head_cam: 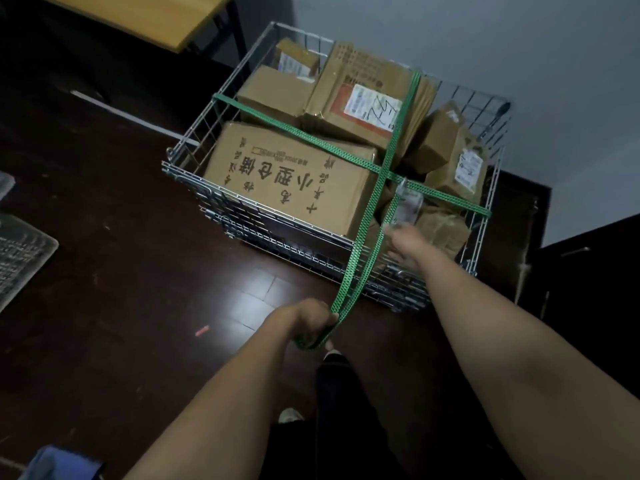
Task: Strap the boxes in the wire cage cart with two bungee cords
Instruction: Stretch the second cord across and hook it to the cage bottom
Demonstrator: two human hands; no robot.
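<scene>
A wire cage cart [221,95] stands on the dark floor, filled with several cardboard boxes; the biggest box [284,174] lies at the front left. One green bungee cord [304,131] runs from the left rim to the right rim over the boxes. A second green cord [405,109] comes from the far rim, crosses the first, and passes over the front rim as a doubled loop. My left hand [308,322] grips that loop's end, pulled back toward me. My right hand [403,245] reaches to the cart's front rim beside the cord; it is blurred.
A wooden table [145,15] stands at the back left. A grey mat [20,254] lies at the left edge. A dark cabinet [588,271] sits right of the cart, against a pale wall. My feet [332,355] are below the hands. Blue fabric [59,464] shows bottom left.
</scene>
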